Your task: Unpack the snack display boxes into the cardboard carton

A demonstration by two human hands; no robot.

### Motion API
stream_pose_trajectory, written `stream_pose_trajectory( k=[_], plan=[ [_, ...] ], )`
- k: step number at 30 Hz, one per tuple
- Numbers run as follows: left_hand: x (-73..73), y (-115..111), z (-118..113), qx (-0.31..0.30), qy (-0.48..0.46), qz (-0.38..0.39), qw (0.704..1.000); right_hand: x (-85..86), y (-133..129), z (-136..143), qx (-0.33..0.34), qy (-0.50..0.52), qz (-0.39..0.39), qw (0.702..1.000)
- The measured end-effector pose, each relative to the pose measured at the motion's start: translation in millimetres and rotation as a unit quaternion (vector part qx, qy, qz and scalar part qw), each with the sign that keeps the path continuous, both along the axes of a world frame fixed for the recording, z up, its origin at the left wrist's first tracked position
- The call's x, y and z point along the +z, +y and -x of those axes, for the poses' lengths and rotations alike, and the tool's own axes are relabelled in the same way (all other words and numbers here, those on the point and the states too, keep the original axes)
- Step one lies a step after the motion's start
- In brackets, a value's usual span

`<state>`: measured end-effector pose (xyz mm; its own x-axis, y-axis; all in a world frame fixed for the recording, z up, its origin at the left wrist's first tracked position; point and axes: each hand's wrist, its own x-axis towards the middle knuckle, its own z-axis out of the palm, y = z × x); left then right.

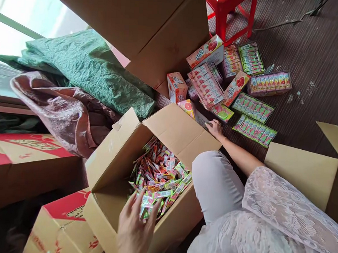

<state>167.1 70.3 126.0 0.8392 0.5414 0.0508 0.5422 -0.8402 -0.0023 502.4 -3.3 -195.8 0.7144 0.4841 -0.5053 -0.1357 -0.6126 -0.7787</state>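
An open cardboard box [108, 210] stands before me, partly filled with many small colourful packets [163, 175]. Over its near edge is my left hand [137, 223], fingers spread, with nothing held. My right hand [214, 128] reaches beyond the box's right flap, its fingertips at the end of a carton [200, 117] lying on the floor; the flap partly hides this carton, and whether the fingers grip it is unclear. Around it lie pink and orange cartons [233, 88] and clear-wrapped packs of sticks [253, 108].
A red stool [221, 16] stands at the top. Behind the box are a large cardboard carton [162, 39] and green sacking [98, 70]. Red-and-brown cartons [33, 176] are at the left. Another open box [299, 171] stands at the right, beside my arm.
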Motion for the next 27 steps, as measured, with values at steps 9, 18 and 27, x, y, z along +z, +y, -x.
stream_pose_trajectory(
  k=[9, 18, 27],
  plan=[
    [-105.7, 42.5, -193.0, -0.195, 0.206, 0.036, 0.958, 43.1, -28.7, 15.7, 0.212, 0.007, -0.094, 0.973],
    [-135.2, 57.5, -169.9, -0.181, 0.212, 0.039, 0.960, 95.0, 66.3, -41.8, 0.205, -0.382, -0.013, 0.901],
    [-135.8, 55.5, -171.9, -0.163, 0.184, 0.073, 0.966, 98.8, 161.1, -89.5, 0.371, -0.347, 0.077, 0.858]
  ],
)
